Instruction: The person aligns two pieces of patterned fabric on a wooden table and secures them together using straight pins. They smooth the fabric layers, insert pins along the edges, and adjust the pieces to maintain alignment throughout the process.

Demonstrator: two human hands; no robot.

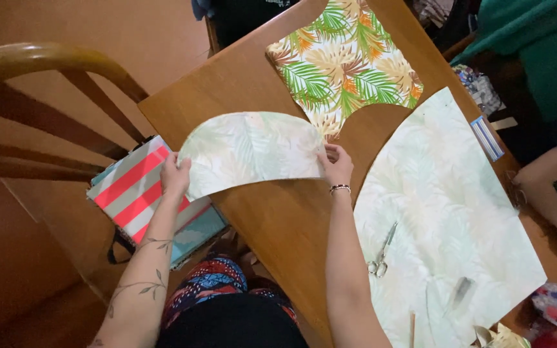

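Observation:
I hold a half-round cut piece of pale leaf-print fabric (251,150) flat over the edge of a wooden table (272,219), pale side up. My left hand (174,175) grips its left end, off the table's edge. My right hand (337,164) pinches its right corner. A large sheet of the same pale fabric (439,212) lies to the right with a curved cutout beside my right hand. Another piece with bright green and orange leaves (343,64) lies further back.
Scissors (381,252) rest on the large sheet. A striped pink and grey bag (138,190) sits on a wooden chair (40,109) at left. Another person's foot (552,200) shows at right. Small items clutter the lower right corner.

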